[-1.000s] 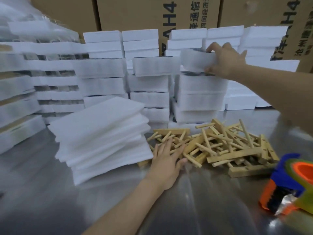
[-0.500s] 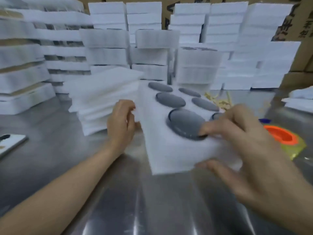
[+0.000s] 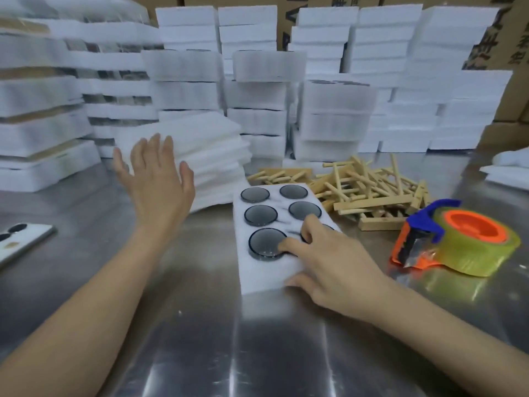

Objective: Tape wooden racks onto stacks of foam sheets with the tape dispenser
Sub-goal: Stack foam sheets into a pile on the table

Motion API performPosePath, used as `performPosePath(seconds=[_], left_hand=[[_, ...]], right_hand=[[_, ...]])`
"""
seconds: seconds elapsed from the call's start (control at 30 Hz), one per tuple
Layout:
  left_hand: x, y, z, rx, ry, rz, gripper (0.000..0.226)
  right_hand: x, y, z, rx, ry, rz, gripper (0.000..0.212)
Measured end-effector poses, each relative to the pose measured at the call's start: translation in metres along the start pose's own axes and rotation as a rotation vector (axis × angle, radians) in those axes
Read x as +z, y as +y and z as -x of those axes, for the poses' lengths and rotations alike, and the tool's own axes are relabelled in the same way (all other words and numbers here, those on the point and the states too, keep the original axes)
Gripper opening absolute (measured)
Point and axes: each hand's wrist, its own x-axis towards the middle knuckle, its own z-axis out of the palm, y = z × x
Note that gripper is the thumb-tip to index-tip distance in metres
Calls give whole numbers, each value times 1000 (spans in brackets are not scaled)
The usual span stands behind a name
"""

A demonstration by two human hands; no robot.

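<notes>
Your left hand (image 3: 156,179) hovers centre left over the foam sheets (image 3: 211,144), fingers spread and released. Your right hand (image 3: 329,259) grasps the near end of the mid-frame foam tray (image 3: 252,277), which holds dark discs (image 3: 261,214). The wooden racks (image 3: 372,193) and tape dispenser (image 3: 458,242) lie to its right.

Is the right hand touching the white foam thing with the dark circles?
Touching. The head view shows the right hand holding the foam tray, fingers on its top, thumb at its near edge.

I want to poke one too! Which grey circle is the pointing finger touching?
The front-left disc in the foam tray: the right hand's forefinger rests on its edge; the four behind lie untouched.
</notes>
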Motion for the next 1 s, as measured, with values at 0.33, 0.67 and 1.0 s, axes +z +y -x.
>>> performPosePath(seconds=[0.33, 0.67, 1.0], left_hand=[[-1, -9, -12, -20, 42, 154, 37], [-14, -7, -17, -79, 329, 223, 27], [-15, 41, 22, 534, -130, 488, 24]], right_hand=[[12, 59, -53, 368, 714, -1359, 22], [53, 70, -55, 537, 647, -1378, 38], [23, 87, -46, 505, 456, -1940, 48]])
